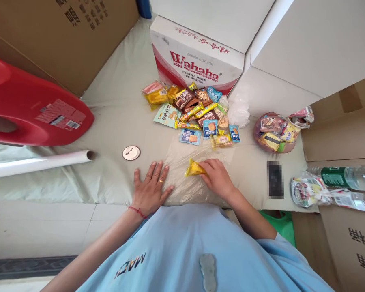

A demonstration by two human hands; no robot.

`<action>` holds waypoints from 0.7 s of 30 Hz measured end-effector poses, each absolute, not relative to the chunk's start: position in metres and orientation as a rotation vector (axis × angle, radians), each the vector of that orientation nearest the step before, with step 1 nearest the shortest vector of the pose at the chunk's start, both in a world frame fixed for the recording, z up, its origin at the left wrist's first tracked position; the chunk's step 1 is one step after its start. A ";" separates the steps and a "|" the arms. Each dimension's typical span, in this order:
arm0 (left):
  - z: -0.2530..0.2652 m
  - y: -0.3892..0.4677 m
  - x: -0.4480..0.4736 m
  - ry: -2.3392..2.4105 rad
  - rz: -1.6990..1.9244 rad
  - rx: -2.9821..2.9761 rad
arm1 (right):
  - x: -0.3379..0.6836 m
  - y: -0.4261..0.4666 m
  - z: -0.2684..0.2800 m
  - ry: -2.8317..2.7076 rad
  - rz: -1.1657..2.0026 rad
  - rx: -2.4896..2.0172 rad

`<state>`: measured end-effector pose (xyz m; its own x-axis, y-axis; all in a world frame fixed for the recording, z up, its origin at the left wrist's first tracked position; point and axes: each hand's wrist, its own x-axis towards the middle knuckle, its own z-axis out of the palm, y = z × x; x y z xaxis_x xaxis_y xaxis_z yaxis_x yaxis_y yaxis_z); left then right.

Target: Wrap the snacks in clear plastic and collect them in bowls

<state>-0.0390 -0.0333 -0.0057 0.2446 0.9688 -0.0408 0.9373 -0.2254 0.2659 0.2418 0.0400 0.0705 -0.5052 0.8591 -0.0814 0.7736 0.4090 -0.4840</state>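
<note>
My left hand (150, 186) lies flat on the cloth-covered table, fingers spread, beside the edge of a clear plastic bag (182, 182). Above that bag, my right hand (217, 176) grips a small yellow-wrapped snack (194, 167) by one end. Just beyond both hands is a pile of packaged snacks (197, 107), with brown, yellow, green and blue wrappers. Nearest to my right hand in the pile is a yellow-and-clear snack packet (222, 140). A round pin badge (131, 153) rests face down, past my left fingertips.
A Wahaha water carton (197, 61) stands behind the pile. On the right are a bowl of snacks (257, 136), a dark pixelated item (275, 179) and plastic bottles (334, 177). To the left sit a red jug (33, 105), a white tube (39, 163) and a large cardboard box (57, 44).
</note>
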 end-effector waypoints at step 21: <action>-0.006 -0.027 -0.060 1.756 0.594 2.481 | 0.283 -0.010 0.039 -2.364 0.582 -1.101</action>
